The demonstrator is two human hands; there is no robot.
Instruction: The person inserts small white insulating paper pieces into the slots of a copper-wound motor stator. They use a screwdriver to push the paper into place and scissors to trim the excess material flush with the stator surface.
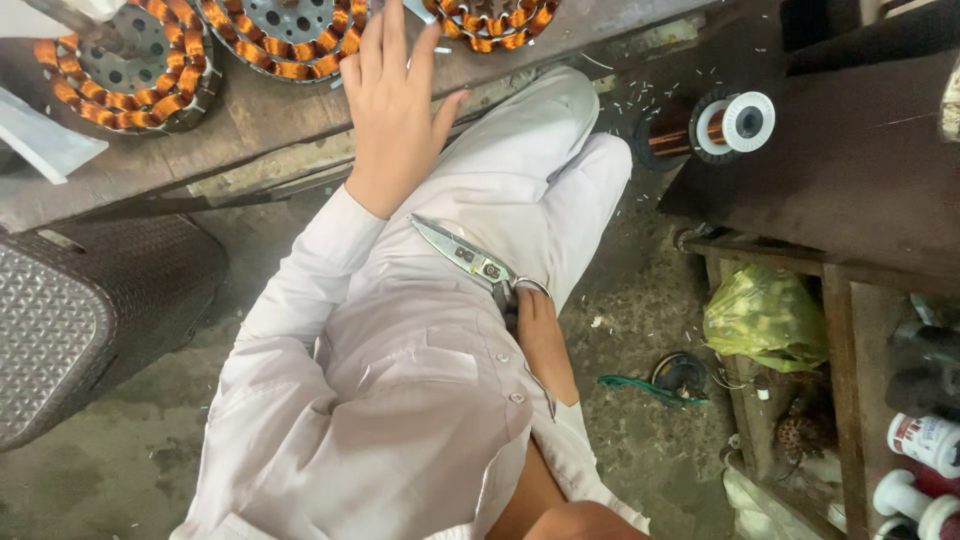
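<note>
We see the left hand point(392, 110) stretched flat and open, fingers spread, over the far workbench point(250, 125), holding nothing, just beside a copper-wound stator point(290, 35). The right hand point(530, 315) rests on the lap, closed around the handles of metal scissors point(468, 258), blades pointing left. A copper wire spool point(715, 125) stands well apart, far right.

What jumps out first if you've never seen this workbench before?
The ring-shaped motor parts wound with bright copper wire along the bench's top edge, where the left hand reaches. Then the scissors held by the right hand on the lap, and a copper wire spool at right.
</note>
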